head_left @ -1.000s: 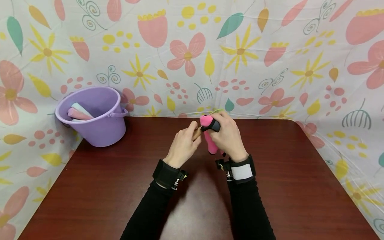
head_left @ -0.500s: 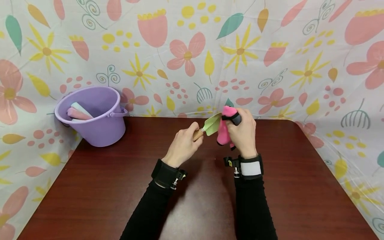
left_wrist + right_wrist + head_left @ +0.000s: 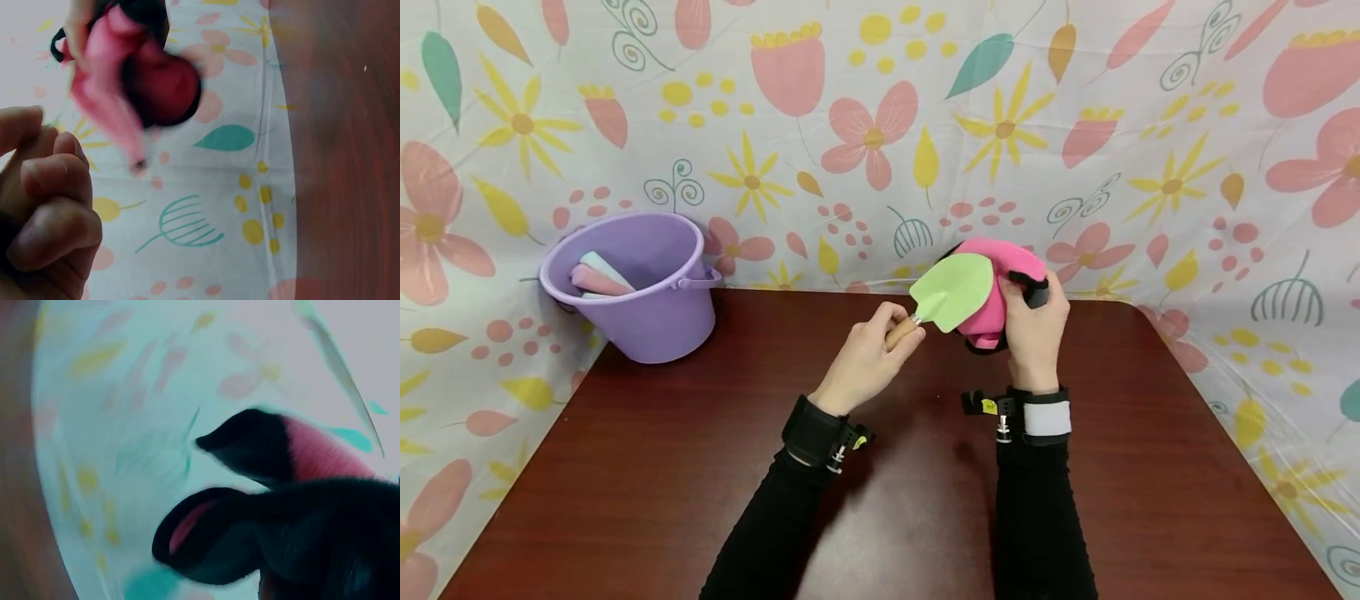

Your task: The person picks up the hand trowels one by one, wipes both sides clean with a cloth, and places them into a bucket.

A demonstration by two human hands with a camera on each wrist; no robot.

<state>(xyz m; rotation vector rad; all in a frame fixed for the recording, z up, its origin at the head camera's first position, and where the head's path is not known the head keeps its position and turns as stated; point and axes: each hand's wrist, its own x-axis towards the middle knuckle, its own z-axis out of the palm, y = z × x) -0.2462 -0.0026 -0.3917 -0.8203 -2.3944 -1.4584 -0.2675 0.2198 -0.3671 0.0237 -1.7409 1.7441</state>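
A small hand trowel with a light green blade [image 3: 955,292] and a wooden handle is in my left hand [image 3: 865,358], its blade tilted up to the right. My left fingers [image 3: 56,175] curl round the handle. My right hand [image 3: 1036,337] grips a bunched pink and black glove [image 3: 1011,252] just to the right of the trowel. In the head view the blade overlaps the glove. The right wrist view has the glove's black finger ends [image 3: 244,440] close up, with pink on their backs. Both things are held up over the table's far edge.
A lilac bucket [image 3: 662,321] with pale pink and pale blue rolled-looking things inside stands at the table's back left. The dark brown table [image 3: 1150,467] ends at a flower-patterned sheet [image 3: 880,92] hanging behind and at both sides.
The right hand has moved right with the glove, away from my left hand, and turned it. The green blade, mostly hidden before, now shows in full. My left hand stays nearly in place.
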